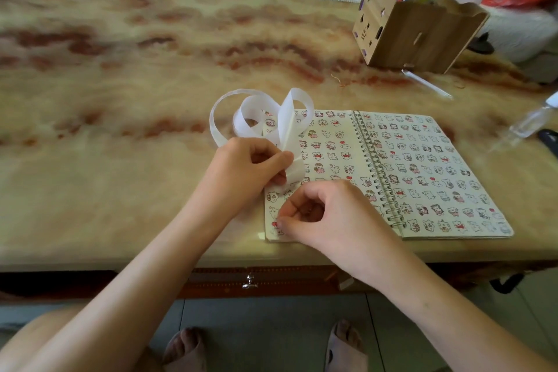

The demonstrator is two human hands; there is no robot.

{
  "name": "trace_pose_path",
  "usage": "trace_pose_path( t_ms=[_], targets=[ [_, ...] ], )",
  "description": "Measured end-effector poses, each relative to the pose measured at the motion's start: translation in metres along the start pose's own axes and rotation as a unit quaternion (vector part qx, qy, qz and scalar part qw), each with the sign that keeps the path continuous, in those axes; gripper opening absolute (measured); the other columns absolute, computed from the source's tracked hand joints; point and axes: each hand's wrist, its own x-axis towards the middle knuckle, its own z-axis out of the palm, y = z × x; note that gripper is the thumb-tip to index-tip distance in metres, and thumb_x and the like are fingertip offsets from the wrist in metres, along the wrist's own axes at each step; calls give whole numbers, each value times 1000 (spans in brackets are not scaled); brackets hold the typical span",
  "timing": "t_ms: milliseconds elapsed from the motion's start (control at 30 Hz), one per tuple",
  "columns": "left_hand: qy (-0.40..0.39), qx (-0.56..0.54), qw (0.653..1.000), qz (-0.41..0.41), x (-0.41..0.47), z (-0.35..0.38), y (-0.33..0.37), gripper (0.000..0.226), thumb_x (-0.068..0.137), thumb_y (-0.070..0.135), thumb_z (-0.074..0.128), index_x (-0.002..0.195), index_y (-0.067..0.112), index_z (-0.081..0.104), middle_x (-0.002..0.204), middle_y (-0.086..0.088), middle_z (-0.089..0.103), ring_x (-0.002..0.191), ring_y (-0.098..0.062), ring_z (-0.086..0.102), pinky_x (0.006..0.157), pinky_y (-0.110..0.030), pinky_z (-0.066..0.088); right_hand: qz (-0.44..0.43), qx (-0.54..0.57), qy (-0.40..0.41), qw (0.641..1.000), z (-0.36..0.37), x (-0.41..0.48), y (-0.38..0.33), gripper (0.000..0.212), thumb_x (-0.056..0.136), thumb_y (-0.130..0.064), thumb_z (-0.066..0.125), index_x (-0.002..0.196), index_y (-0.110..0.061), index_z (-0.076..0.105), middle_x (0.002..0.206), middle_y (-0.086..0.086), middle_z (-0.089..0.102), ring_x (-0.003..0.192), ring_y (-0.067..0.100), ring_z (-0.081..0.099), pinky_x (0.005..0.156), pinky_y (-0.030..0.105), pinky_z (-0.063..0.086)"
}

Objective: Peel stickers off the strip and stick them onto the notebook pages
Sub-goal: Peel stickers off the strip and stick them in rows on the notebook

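A marbled tan and red bench (120, 75) fills most of the frame. An open spiral-bound notebook (453, 235) lies flat on it, right of centre, with its 2 pages covered in rows of small cartoon stickers (413, 181). A brown pen holder (422, 36) full of pens stands on the bench at the upper right, well apart from the notebook.

The left hand (244, 169) is at the centre of the frame, over the left edge of the left page. Its grip is narrow, with thumb and fingers pinching the white strip (250, 118), which curls up in loose loops above the notebook's upper left corner.

The right hand (326, 214) rests on the lower part of the left page, fingers curled and thumb tip against the paper near the lower left corner. I cannot tell whether its grip holds a sticker.

A clear bottle (531, 121) lies at the right edge.
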Motion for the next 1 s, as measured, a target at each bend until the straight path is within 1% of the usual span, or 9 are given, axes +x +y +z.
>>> trace_pose_path(
  t_ms=[133, 367, 467, 533, 600, 667, 767, 867, 1000],
  targets=[
    [1, 5, 1000, 1, 0, 0, 0, 21, 86, 23, 64, 69, 10, 68, 57, 6, 68, 57, -4, 60, 70, -23, 49, 0, -32, 11, 999, 3, -1, 0, 8, 80, -29, 72, 77, -23, 67, 65, -10, 64, 63, 2, 58, 65, 25, 50],
    [2, 13, 1000, 2, 0, 0, 0, 22, 85, 24, 64, 68, 11, 67, 58, 6, 68, 59, -5, 61, 71, -26, 50, -14, -30, -1, 999, 2, 0, 4, 10, 80, -29, 74, 77, -23, 67, 62, -10, 58, 57, -2, 51, 58, 17, 43],
    [4, 19, 1000, 2, 0, 0, 0, 22, 85, 25, 64, 69, 12, 68, 59, 5, 69, 59, -6, 61, 72, -28, 51, -21, -25, -2, 999, 0, 1, 4, 14, 79, -29, 74, 84, -26, 62, 63, -9, 56, 57, 0, 50, 58, 17, 42],
    [4, 20, 1000, 2, -1, 0, 1, 22, 85, 26, 65, 68, 12, 68, 60, 4, 69, 61, -7, 62, 73, -30, 52, -22, -17, -8, 1000, -2, 3, 5, 20, 80, -27, 74, 90, -28, 56, 68, -7, 57, 59, 1, 50, 63, 23, 44],
    [4, 18, 1000, 1, -1, 0, 1, 22, 85, 26, 65, 68, 11, 68, 60, 4, 69, 61, -8, 62, 75, -32, 53, -18, -9, -14, 1000, -4, 5, 6, 18, 83, -23, 71, 90, -28, 55, 72, -5, 58, 62, 4, 52, 70, 30, 48],
    [5, 18, 1000, -1, -1, 0, 1, 23, 85, 26, 64, 68, 12, 67, 59, 4, 69, 61, -8, 62, 76, -33, 53, -13, -4, -11, 1000, -5, 7, 7, 16, 85, -22, 69, 90, -27, 55, 74, -6, 59, 64, 5, 53, 73, 33, 49],
    [4, 16, 1000, -2, -1, 0, 1, 23, 85, 26, 64, 66, 14, 66, 57, 6, 68, 61, -8, 61, 75, -33, 52, -7, 6, 3, 1000, -2, 6, 7, 24, 79, -35, 74, 89, -27, 54, 68, -9, 56, 58, 1, 47, 65, 27, 45],
    [6, 16, 1000, -1, 0, 0, 1, 24, 85, 26, 64, 65, 14, 66, 56, 7, 67, 60, -8, 61, 73, -31, 51, -22, -49, 28, 998, 4, 5, 6, 34, 74, -46, 76, 90, -27, 52, 65, -10, 53, 57, 2, 46, 61, 25, 40],
    [5, 18, 1000, -1, 0, 0, 1, 24, 85, 26, 64, 64, 15, 66, 56, 6, 67, 60, -7, 61, 71, -28, 50, -32, -70, 26, 997, 4, 6, 6, 24, 82, -39, 71, 91, -29, 51, 67, -9, 53, 62, 4, 49, 63, 27, 43]
  ],
)
